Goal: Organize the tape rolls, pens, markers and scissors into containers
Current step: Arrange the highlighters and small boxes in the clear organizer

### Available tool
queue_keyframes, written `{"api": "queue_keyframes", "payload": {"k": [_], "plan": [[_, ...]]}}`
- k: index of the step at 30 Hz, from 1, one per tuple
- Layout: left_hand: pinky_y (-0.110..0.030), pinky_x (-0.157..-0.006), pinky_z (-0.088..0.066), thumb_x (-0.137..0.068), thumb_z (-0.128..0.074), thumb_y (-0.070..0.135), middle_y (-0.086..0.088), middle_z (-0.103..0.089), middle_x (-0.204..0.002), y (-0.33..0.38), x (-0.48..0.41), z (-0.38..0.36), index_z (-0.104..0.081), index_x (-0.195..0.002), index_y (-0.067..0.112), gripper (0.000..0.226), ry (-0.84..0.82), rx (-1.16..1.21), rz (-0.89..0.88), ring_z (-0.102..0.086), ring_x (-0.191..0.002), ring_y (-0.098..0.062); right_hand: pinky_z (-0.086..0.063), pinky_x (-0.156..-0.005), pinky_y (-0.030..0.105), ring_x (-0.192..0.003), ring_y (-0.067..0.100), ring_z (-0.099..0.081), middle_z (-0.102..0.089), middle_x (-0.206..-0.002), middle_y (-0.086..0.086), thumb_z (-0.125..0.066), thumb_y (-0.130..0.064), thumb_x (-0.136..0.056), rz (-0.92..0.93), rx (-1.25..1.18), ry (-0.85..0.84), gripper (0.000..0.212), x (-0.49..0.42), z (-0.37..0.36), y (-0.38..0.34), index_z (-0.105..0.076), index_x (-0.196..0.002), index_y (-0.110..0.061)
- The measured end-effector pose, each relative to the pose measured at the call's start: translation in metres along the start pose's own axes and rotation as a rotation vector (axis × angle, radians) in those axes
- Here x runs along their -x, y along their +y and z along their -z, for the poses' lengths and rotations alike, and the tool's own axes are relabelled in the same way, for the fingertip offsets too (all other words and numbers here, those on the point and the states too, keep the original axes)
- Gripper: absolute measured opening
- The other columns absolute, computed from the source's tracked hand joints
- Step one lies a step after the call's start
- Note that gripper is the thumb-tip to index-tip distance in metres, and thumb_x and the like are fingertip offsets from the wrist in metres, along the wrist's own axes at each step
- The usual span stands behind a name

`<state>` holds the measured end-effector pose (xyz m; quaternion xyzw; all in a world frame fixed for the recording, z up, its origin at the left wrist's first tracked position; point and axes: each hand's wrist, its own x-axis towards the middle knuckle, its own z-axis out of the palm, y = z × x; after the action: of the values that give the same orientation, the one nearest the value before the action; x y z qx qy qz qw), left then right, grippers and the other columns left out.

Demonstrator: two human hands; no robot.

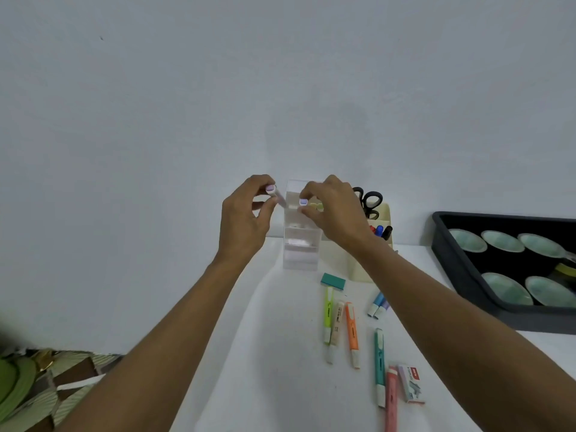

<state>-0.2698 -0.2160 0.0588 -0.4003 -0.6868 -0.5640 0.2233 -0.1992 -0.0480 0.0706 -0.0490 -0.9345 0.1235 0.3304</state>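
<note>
A clear acrylic organizer (300, 244) stands at the back of the white table. My left hand (244, 221) pinches a pale lilac marker (276, 194) just left of its top. My right hand (335, 210) pinches another lilac-capped marker (303, 202) over the organizer's top, next to yellow and green caps (316, 206) standing in it. Behind it a cream pen holder (381, 215) carries black scissors (369, 199) and red, blue and black pens (381, 230). Several highlighters lie loose on the table: yellow (328, 313), beige (335, 330), orange (352, 333), teal (379, 366), pink (390, 397).
A black tray (458, 263) with several pale green tape rolls (503, 241) sits at the right. A teal eraser (333, 281), two short blue and lilac markers (378, 305) and a small staples box (412, 383) lie on the table. Patterned fabric (46, 381) fills the lower left.
</note>
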Motion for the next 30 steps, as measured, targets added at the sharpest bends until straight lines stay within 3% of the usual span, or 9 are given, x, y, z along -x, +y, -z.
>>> {"api": "queue_keyframes", "payload": {"k": [4, 8, 12, 15, 19, 22, 25, 28, 30], "plan": [[-0.023, -0.062, -0.045, -0.089, -0.064, 0.008, 0.013, -0.060, -0.093, -0.010, -0.009, -0.009, -0.062, -0.101, 0.016, 0.015, -0.047, -0.171, -0.092, -0.056, -0.085, -0.010, -0.038, -0.080, 0.041, -0.096, 0.023, -0.052, -0.065, -0.086, 0.002, -0.062, -0.025, -0.089, -0.019, 0.133, -0.029, 0.013, 0.000, -0.018, 0.012, -0.070, -0.097, -0.019], [-0.024, -0.064, -0.041, -0.089, -0.063, 0.013, 0.009, -0.060, -0.088, -0.021, -0.010, -0.022, -0.061, -0.101, 0.019, 0.013, -0.145, -0.326, -0.157, -0.051, -0.077, -0.011, -0.027, -0.076, 0.037, -0.100, 0.022, -0.050, -0.071, -0.092, -0.004, -0.058, -0.025, -0.092, -0.004, 0.212, 0.030, 0.016, 0.006, -0.030, 0.019, -0.071, -0.100, -0.023], [-0.034, -0.063, -0.047, -0.091, -0.060, 0.017, 0.003, -0.057, -0.081, -0.030, -0.007, -0.030, -0.059, -0.097, 0.021, 0.007, -0.210, -0.388, -0.105, -0.054, -0.074, -0.018, -0.022, -0.072, 0.037, -0.097, 0.025, -0.049, -0.071, -0.097, -0.003, -0.062, -0.021, -0.090, 0.002, 0.334, 0.034, 0.013, 0.004, -0.034, 0.022, -0.072, -0.099, -0.023], [-0.035, -0.061, -0.046, -0.093, -0.058, 0.019, 0.002, -0.056, -0.075, -0.036, -0.009, -0.037, -0.058, -0.097, 0.022, 0.005, -0.282, -0.413, -0.038, -0.054, -0.069, -0.020, -0.027, -0.073, 0.038, -0.100, 0.026, -0.047, -0.064, -0.106, 0.001, -0.064, -0.011, -0.086, -0.017, 0.396, -0.010, 0.026, 0.001, -0.038, 0.024, -0.070, -0.108, -0.023], [-0.028, -0.053, -0.033, -0.094, -0.056, 0.017, 0.008, -0.046, -0.062, -0.038, -0.014, -0.048, -0.059, -0.101, 0.016, 0.008, -0.341, -0.437, 0.017, -0.046, -0.058, -0.022, -0.041, -0.089, 0.042, -0.112, 0.028, -0.045, -0.050, -0.123, 0.009, -0.060, -0.004, -0.084, -0.109, 0.105, 0.002, 0.051, 0.013, -0.040, 0.029, -0.055, -0.133, -0.016], [-0.029, -0.053, -0.036, -0.093, -0.054, 0.013, 0.001, -0.060, -0.073, -0.043, -0.013, -0.054, -0.057, -0.105, 0.013, 0.012, -0.377, -0.452, 0.031, -0.048, -0.060, -0.025, -0.042, -0.100, 0.031, -0.120, 0.023, -0.045, -0.040, -0.138, 0.009, -0.059, -0.005, -0.087, -0.240, -0.108, -0.034, 0.061, 0.024, -0.036, 0.039, -0.041, -0.145, -0.014], [-0.030, -0.052, -0.037, -0.091, -0.053, 0.018, -0.004, -0.064, -0.078, -0.048, -0.009, -0.056, -0.054, -0.108, 0.016, 0.017, -0.400, -0.489, 0.000, -0.052, -0.062, -0.028, -0.049, -0.095, 0.031, -0.109, 0.017, -0.055, -0.048, -0.135, 0.007, -0.055, -0.012, -0.093, -0.322, -0.301, -0.113, 0.059, 0.024, -0.035, 0.037, -0.035, -0.149, -0.016], [-0.031, -0.050, -0.039, -0.096, -0.048, 0.030, -0.003, -0.063, -0.072, -0.046, -0.012, -0.058, -0.056, -0.101, 0.017, 0.016, -0.354, -0.485, 0.048, -0.051, -0.059, -0.026, -0.049, -0.093, 0.028, -0.099, 0.014, -0.059, -0.058, -0.128, 0.008, -0.049, -0.009, -0.096, -0.343, -0.413, -0.029, 0.048, 0.021, -0.035, 0.038, -0.044, -0.144, -0.014], [-0.034, -0.053, -0.045, -0.098, -0.048, 0.035, -0.004, -0.065, -0.075, -0.045, -0.015, -0.062, -0.058, -0.096, 0.017, 0.021, -0.322, -0.482, 0.093, -0.054, -0.062, -0.026, -0.048, -0.097, 0.030, -0.104, 0.015, -0.059, -0.061, -0.126, 0.008, -0.046, -0.007, -0.097, -0.333, -0.403, -0.007, 0.046, 0.021, -0.036, 0.040, -0.047, -0.142, -0.014]]}}
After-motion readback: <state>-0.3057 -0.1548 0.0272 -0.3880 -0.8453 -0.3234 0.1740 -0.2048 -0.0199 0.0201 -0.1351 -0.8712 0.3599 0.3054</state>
